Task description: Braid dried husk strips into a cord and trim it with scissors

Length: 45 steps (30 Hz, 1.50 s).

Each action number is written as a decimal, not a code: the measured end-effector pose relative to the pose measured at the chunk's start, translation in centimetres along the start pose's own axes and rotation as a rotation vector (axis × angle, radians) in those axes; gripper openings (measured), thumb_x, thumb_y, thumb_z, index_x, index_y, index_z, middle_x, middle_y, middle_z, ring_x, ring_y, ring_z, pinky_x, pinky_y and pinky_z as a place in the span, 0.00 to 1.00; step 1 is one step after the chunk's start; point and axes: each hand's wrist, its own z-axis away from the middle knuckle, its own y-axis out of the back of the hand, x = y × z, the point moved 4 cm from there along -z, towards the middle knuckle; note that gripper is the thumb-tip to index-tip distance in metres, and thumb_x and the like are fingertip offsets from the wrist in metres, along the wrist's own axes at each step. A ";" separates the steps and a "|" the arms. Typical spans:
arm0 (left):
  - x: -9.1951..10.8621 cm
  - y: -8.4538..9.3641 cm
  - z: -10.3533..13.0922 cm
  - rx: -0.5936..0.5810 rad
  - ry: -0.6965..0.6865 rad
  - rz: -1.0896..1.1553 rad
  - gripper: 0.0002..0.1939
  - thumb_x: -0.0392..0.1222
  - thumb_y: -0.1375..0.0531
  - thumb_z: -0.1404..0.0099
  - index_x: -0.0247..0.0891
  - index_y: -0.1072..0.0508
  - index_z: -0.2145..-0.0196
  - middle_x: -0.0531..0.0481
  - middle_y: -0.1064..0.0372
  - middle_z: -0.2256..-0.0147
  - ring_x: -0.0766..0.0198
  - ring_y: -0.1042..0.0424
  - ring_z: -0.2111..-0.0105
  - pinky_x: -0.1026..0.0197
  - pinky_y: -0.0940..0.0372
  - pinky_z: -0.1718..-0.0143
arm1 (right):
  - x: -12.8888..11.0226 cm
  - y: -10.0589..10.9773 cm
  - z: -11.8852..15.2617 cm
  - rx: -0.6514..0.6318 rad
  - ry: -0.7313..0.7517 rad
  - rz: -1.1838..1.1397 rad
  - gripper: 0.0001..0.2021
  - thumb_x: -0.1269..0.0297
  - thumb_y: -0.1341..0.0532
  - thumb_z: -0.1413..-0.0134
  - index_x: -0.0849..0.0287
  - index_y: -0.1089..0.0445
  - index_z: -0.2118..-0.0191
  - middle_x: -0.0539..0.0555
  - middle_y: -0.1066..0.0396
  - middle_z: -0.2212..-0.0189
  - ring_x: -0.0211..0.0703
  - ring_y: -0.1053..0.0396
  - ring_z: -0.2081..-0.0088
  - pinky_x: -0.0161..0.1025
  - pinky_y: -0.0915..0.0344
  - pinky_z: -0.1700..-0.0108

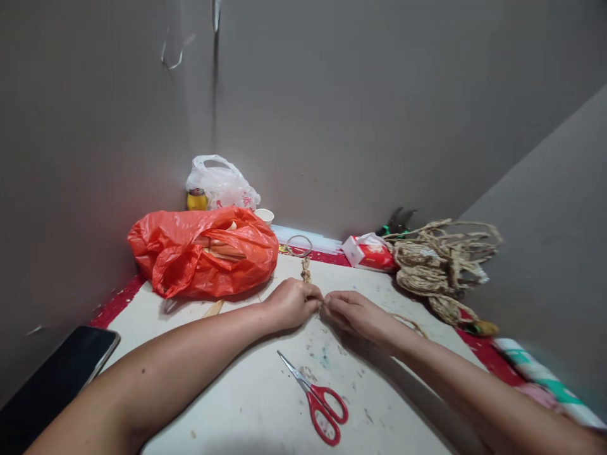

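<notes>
A metal ring (299, 246) lies near the far edge of the white sheet, with a short piece of knotted straw-coloured cord (306, 270) running from it towards me. My left hand (293, 303) is closed on the near end of this cord. Almost touching it, my right hand (353, 309) is pinched on what looks like the same cord; the fingers cover the part between. A loose length of cord (410, 323) shows beyond my right wrist. Closer to me, red-handled scissors (313, 399) lie with their tips pointing up and left.
An orange plastic bag (208, 253) with dry husks stands at left, before a white bag (222, 183) and a yellow jar (196, 200). A phone (57, 379) lies far left. Tissues (370, 251), bundled cord (427, 265) and pliers (398, 222) sit at right by grey walls.
</notes>
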 end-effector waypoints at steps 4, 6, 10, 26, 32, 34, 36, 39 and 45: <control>-0.1 -0.1 0.0 0.011 -0.026 -0.022 0.11 0.35 0.45 0.42 0.36 0.22 0.67 0.48 0.24 0.71 0.65 0.30 0.71 0.67 0.39 0.68 | 0.4 -0.7 0.3 -0.100 -0.132 -0.392 0.07 0.63 0.48 0.55 0.58 0.46 0.79 0.41 0.56 0.85 0.29 0.63 0.83 0.32 0.67 0.82; 0.1 -0.1 0.1 0.000 -0.033 -0.043 0.10 0.35 0.44 0.41 0.37 0.22 0.67 0.48 0.24 0.70 0.65 0.30 0.71 0.67 0.40 0.68 | 0.7 -0.7 0.3 -0.107 -0.168 -0.490 0.06 0.65 0.47 0.55 0.58 0.45 0.78 0.40 0.57 0.85 0.29 0.64 0.83 0.31 0.68 0.82; 0.5 0.0 0.1 -0.031 -0.049 -0.107 0.10 0.36 0.45 0.40 0.38 0.23 0.67 0.47 0.24 0.69 0.64 0.30 0.70 0.66 0.40 0.66 | 1.4 -0.6 0.1 -0.120 -0.238 -0.621 0.05 0.67 0.48 0.56 0.59 0.45 0.78 0.40 0.58 0.86 0.28 0.66 0.84 0.31 0.69 0.82; -0.3 0.2 -0.7 -0.065 0.209 0.420 0.07 0.40 0.42 0.43 0.35 0.29 0.75 0.56 0.38 0.83 0.72 0.43 0.83 0.69 0.46 0.80 | -0.8 4.1 5.1 0.123 -0.051 -0.534 0.07 0.62 0.42 0.50 0.60 0.37 0.69 0.42 0.48 0.85 0.28 0.55 0.84 0.29 0.60 0.82; -0.7 0.2 -1.0 -0.092 0.314 0.544 0.07 0.40 0.40 0.45 0.32 0.30 0.73 0.51 0.32 0.77 0.74 0.42 0.84 0.69 0.46 0.81 | -0.7 9.2 14.7 0.541 0.046 -0.571 0.10 0.57 0.40 0.48 0.59 0.35 0.69 0.42 0.53 0.83 0.29 0.59 0.82 0.28 0.59 0.82; -0.7 0.3 -1.1 -0.088 0.335 0.542 0.07 0.40 0.39 0.46 0.32 0.29 0.73 0.51 0.31 0.77 0.75 0.42 0.84 0.69 0.46 0.81 | 0.1 9.7 17.5 0.634 0.055 -0.624 0.11 0.57 0.39 0.49 0.59 0.35 0.71 0.43 0.53 0.84 0.29 0.58 0.82 0.28 0.58 0.82; -0.7 0.4 -1.2 -0.089 0.345 0.544 0.08 0.41 0.38 0.47 0.32 0.29 0.74 0.51 0.31 0.77 0.74 0.42 0.84 0.69 0.46 0.82 | 1.1 9.6 19.4 0.699 0.054 -0.652 0.12 0.56 0.37 0.50 0.59 0.35 0.73 0.43 0.53 0.84 0.29 0.57 0.82 0.28 0.58 0.83; -0.8 0.4 -1.3 -0.097 0.344 0.548 0.10 0.43 0.37 0.48 0.32 0.29 0.74 0.51 0.31 0.78 0.74 0.42 0.84 0.69 0.46 0.82 | 2.3 8.7 20.8 0.775 0.065 -0.627 0.12 0.55 0.37 0.51 0.59 0.35 0.74 0.44 0.52 0.85 0.29 0.56 0.82 0.28 0.57 0.82; -0.6 0.5 -1.4 -0.103 0.353 0.532 0.10 0.43 0.36 0.49 0.32 0.29 0.74 0.52 0.32 0.79 0.74 0.41 0.84 0.69 0.46 0.81 | 3.3 7.7 21.1 0.937 0.110 -0.378 0.12 0.54 0.39 0.48 0.57 0.33 0.71 0.45 0.48 0.83 0.31 0.53 0.79 0.30 0.55 0.78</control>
